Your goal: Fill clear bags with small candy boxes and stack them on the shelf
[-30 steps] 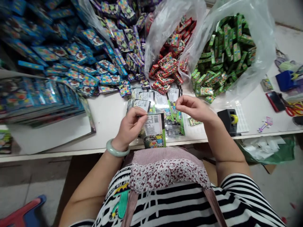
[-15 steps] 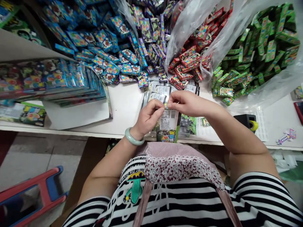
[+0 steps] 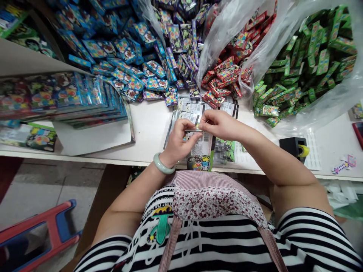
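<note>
White table [image 3: 150, 128] runs across the frame, edge close to the person's apron. L hand [image 3: 181, 141] and R hand [image 3: 221, 124] are together at centre, fingertips nearly touching, both pinched on the top edge of a barcode packet [image 3: 202, 145]. Packet stands roughly upright just above the table's near edge, barcode side facing cam, colour print at its bottom. Can't tell what the fingers are doing at that top edge, too small. Green bangle [image 3: 163, 166] on L wrist. Under and behind the packet: spread of flat packs [image 3: 224, 149] lying on the table. Far side, L to R: loose blue boxes [image 3: 113, 49], purple boxes [image 3: 181, 37], red boxes [image 3: 227, 71] in a clear bag, green boxes [image 3: 306, 56] in a 2nd clear bag. Far L: stack of larger blue card packs [image 3: 56, 94], leaning over. Black tape dispenser [image 3: 293, 145] sits by the R forearm, near the table edge. Red/blue stool [image 3: 36, 230] on the floor, lower L.
</note>
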`<state>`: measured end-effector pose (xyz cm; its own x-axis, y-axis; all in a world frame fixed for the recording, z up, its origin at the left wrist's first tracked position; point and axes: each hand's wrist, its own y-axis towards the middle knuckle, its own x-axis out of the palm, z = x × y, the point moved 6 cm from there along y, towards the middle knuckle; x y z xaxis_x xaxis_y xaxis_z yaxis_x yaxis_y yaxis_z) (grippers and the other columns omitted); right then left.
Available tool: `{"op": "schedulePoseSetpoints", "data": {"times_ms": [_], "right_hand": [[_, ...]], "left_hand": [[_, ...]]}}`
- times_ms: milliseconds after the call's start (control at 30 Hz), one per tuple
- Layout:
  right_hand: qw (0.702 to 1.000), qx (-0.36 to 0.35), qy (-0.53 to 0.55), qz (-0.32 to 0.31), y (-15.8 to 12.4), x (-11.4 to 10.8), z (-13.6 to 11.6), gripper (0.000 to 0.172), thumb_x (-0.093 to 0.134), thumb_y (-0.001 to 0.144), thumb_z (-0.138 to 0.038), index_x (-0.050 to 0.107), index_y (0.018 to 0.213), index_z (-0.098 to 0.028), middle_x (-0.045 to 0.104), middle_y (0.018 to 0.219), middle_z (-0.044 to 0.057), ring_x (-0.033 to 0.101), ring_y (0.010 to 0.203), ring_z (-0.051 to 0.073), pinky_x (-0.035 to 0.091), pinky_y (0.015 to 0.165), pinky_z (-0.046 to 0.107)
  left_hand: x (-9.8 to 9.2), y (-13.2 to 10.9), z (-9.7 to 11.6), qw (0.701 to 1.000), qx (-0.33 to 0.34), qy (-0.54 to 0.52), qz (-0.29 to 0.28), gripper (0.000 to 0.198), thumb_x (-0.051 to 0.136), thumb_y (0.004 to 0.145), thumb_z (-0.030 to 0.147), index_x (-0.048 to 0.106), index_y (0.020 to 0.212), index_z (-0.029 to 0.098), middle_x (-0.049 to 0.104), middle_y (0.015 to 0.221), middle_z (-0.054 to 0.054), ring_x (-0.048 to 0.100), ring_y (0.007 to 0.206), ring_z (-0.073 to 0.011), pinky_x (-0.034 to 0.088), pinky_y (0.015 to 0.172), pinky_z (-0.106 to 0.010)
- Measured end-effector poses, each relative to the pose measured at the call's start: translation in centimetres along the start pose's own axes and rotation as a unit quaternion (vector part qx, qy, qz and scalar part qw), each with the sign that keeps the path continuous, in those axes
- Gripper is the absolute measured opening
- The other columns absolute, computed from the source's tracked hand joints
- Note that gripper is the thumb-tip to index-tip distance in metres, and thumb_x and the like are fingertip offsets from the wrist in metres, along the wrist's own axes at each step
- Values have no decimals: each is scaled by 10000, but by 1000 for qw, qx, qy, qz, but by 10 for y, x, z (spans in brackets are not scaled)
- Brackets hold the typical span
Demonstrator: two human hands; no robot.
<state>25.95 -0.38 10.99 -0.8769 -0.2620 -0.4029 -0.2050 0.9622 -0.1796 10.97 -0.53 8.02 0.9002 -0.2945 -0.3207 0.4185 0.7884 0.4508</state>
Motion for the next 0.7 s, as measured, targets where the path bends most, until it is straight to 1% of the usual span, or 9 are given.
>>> {"op": "schedulePoseSetpoints", "data": {"times_ms": [100,200,267,333,400,467,533,600,700], "right_hand": [[988,78,118,-56,10,10,22,144,662,743,-128,554,670,-190,525,604,-41,483,601,107,397,601,253],[956,141,230,-117,16,23,34,108,656,705,-114,581,692,-189,544,583,-46,505,579,107,401,552,231],[935,164,276,-147,17,27,37,90,640,697,-114,593,712,-190,544,568,-55,489,545,98,381,507,212],[931,156,300,-138,13,19,41,94,647,705,-134,611,768,-194,591,614,-53,514,561,94,407,516,201],[949,108,292,-55,4,-6,52,138,682,717,-175,625,840,-200,666,740,-34,589,667,101,481,615,214],[964,54,243,89,-19,-46,73,171,705,734,-226,624,884,-206,701,862,-16,635,806,118,521,760,254],[958,45,159,236,-57,-87,105,158,685,765,-259,620,899,-204,704,908,-1,642,874,139,521,854,303],[933,94,62,342,-99,-117,141,125,634,802,-249,623,915,-197,708,926,22,647,886,163,515,896,352],[912,176,-103,356,-140,-133,182,180,601,812,-184,659,981,-165,720,1001,82,652,939,214,498,938,409]], "left_hand": [[1,3,4,999,16,18,-45,255,660,886,311,536,1096,237,621,998,-26,633,905,-161,543,820,-323],[2,7,9,995,18,18,-101,261,639,893,303,587,1139,233,679,1060,-39,665,947,-172,555,859,-331],[-1,10,11,992,3,10,-127,228,643,886,298,642,1104,230,710,1049,-34,678,941,-174,558,862,-325],[-8,14,5,992,-33,11,-125,179,657,870,289,696,1034,229,731,993,-25,681,892,-170,559,830,-313],[-24,18,-9,995,-82,14,-51,180,690,834,266,732,1006,236,736,939,-16,668,831,-154,550,777,-288],[-44,19,-29,988,-124,-22,84,231,705,791,220,747,1016,253,737,950,-9,660,842,-142,544,781,-275],[-53,13,-55,964,-161,-113,178,309,681,755,178,738,1042,279,730,1067,-7,669,949,-155,551,845,-295],[-49,2,-80,942,-205,-183,195,379,663,725,165,711,1074,305,711,1138,-1,670,1021,-170,563,868,-317],[-38,-21,-100,962,-213,-125,114,390,636,788,227,634,1163,334,694,1071,-8,681,956,-166,580,806,-305]]}}
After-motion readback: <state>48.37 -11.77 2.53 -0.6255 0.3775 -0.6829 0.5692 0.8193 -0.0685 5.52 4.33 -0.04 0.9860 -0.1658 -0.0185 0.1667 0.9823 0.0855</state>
